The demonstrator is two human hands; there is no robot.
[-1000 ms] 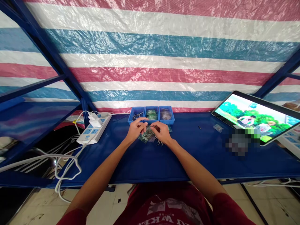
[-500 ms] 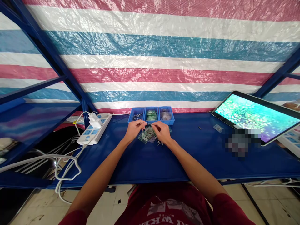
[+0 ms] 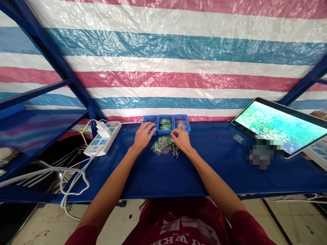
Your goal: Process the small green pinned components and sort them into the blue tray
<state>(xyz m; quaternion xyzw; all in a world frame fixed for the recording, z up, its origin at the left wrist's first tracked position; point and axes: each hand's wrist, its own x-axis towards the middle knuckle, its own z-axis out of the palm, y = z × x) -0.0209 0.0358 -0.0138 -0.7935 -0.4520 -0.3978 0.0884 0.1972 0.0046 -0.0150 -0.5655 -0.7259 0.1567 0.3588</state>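
At blue plastic bin (image 3: 150, 116) | left hand (image 3: 143, 135): grip spread | right hand (image 3: 182, 140), by slim metal pins (image 3: 175, 150): grip unclear

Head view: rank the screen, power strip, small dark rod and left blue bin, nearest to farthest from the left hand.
1. Left blue bin, just ahead
2. Power strip, left side
3. Small dark rod, right side
4. Screen, far right
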